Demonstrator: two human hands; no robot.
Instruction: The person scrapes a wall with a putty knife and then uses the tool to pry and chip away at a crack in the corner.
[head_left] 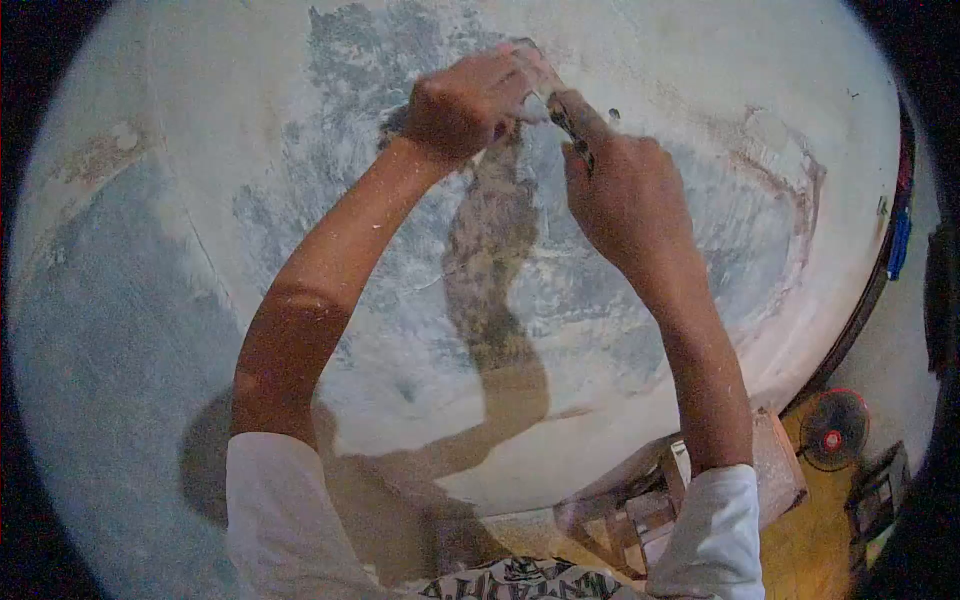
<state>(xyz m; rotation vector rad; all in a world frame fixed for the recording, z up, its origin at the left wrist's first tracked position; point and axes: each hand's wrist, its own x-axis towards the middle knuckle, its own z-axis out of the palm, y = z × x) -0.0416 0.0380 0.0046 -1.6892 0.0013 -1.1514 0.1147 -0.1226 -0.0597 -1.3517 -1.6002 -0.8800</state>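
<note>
Both arms reach up against a wall patched in white and grey. My right hand is closed around a scraper with a dark handle; its pale blade end points up and left toward my other hand. My left hand is bent at the wrist, its fingers curled at the blade end of the scraper. Blur hides what those fingers grip, if anything. A small whitish piece shows between the two hands. White specks dot both forearms.
Shadows of my arms fall across the wall. A wooden piece of furniture stands low at the right, with a round fan beyond it on a yellowish floor. Something blue hangs at the far right.
</note>
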